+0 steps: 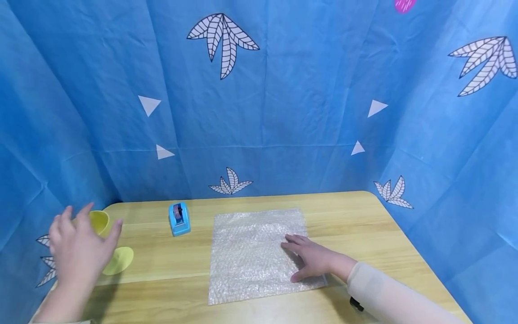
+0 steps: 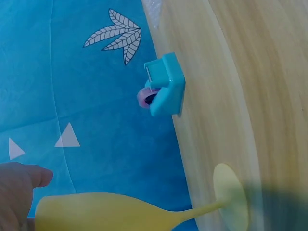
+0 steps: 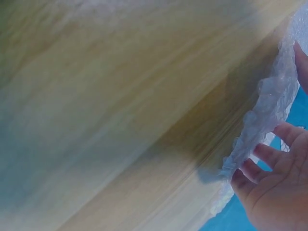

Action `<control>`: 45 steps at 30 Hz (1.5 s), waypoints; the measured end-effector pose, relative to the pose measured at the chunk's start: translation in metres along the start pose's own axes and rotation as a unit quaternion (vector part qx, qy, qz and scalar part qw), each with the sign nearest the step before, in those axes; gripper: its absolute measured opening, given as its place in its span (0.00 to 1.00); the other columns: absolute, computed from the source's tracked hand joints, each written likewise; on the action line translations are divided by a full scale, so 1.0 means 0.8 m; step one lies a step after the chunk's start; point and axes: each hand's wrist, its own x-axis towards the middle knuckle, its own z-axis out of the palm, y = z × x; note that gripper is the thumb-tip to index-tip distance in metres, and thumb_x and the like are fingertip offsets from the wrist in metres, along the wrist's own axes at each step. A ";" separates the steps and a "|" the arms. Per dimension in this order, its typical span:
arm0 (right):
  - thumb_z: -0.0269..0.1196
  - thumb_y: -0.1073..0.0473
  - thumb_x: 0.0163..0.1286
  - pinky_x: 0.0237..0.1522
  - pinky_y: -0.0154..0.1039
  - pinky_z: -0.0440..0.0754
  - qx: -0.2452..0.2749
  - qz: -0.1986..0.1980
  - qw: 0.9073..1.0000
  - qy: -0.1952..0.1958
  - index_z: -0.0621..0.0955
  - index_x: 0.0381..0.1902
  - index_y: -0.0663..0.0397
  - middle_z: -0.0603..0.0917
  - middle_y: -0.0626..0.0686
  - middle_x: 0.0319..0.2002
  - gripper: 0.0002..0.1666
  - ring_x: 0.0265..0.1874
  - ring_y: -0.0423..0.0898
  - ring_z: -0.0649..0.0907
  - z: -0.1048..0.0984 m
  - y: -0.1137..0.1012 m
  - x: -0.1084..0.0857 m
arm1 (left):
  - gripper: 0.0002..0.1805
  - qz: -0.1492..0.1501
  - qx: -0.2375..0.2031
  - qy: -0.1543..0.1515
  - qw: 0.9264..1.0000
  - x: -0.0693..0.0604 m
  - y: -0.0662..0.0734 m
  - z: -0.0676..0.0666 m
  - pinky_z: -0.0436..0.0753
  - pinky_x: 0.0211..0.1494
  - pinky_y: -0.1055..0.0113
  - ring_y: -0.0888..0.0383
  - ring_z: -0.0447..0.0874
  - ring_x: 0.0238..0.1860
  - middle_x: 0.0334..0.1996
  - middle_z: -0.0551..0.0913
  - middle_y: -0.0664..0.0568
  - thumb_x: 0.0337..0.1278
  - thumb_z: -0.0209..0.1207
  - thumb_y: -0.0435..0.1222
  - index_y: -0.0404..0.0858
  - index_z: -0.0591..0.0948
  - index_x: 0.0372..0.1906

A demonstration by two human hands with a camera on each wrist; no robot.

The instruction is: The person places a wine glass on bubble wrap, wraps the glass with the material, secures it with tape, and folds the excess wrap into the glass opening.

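Note:
A yellow goblet (image 1: 99, 220) with a round base stands at the table's left side, its base flat on the wood. My left hand (image 1: 78, 245) is raised beside it with fingers spread; in the left wrist view the fingers (image 2: 41, 176) are near the goblet's cup (image 2: 106, 211), and whether they touch it I cannot tell. A sheet of bubble wrap (image 1: 251, 256) lies flat at the table's middle. On its right part rests my right hand (image 1: 313, 258), fingers spread; the right wrist view has the fingertips against the bubble wrap (image 3: 264, 110).
Left of the bubble wrap, toward the back, stands a blue tape dispenser (image 1: 179, 218) with a small roll of tape. A blue curtain (image 1: 263, 112) with leaf and triangle prints hangs behind and on both sides of the wooden table (image 1: 170, 270).

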 end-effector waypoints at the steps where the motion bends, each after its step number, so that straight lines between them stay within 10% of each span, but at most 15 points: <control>1: 0.74 0.35 0.52 0.71 0.63 0.61 0.000 -0.001 1.000 0.001 0.64 0.75 0.56 0.57 0.64 0.76 0.60 0.73 0.65 0.59 0.001 0.000 0.000 | 0.47 0.000 -0.002 0.005 1.000 0.000 -0.001 0.000 0.45 0.68 0.25 0.25 0.38 0.74 0.74 0.45 0.23 0.62 0.61 0.52 0.28 0.57 0.75; 19: 0.75 0.36 0.53 0.72 0.61 0.61 -0.004 0.009 1.000 -0.001 0.64 0.76 0.53 0.56 0.61 0.77 0.59 0.74 0.64 0.58 0.002 0.001 0.001 | 0.60 -0.140 -0.126 0.027 0.982 -0.001 -0.006 0.006 0.60 0.66 0.28 0.28 0.52 0.73 0.80 0.41 0.45 0.46 0.76 0.51 0.45 0.52 0.80; 27: 0.74 0.36 0.53 0.71 0.62 0.61 0.005 0.009 1.000 -0.003 0.64 0.76 0.53 0.56 0.61 0.77 0.59 0.74 0.64 0.57 0.002 0.001 0.000 | 0.70 -0.211 -0.250 0.028 0.945 -0.004 -0.009 0.021 0.54 0.77 0.47 0.46 0.54 0.76 0.78 0.55 0.54 0.42 0.78 0.50 0.63 0.37 0.79; 39: 0.75 0.37 0.51 0.70 0.63 0.62 0.000 0.001 1.000 0.001 0.65 0.75 0.56 0.57 0.63 0.76 0.60 0.73 0.66 0.59 0.001 -0.002 0.001 | 0.63 -0.229 -0.350 0.036 0.908 -0.016 -0.020 0.046 0.45 0.79 0.65 0.59 0.47 0.76 0.79 0.46 0.54 0.48 0.76 0.40 0.63 0.42 0.79; 45: 0.75 0.36 0.52 0.70 0.63 0.62 -0.004 -0.001 1.000 0.002 0.64 0.75 0.56 0.57 0.63 0.76 0.60 0.73 0.65 0.59 0.001 -0.001 0.001 | 0.53 -0.263 -0.446 0.038 0.855 -0.018 -0.028 0.057 0.63 0.68 0.80 0.64 0.65 0.63 0.62 0.67 0.63 0.46 0.76 0.32 0.57 0.58 0.74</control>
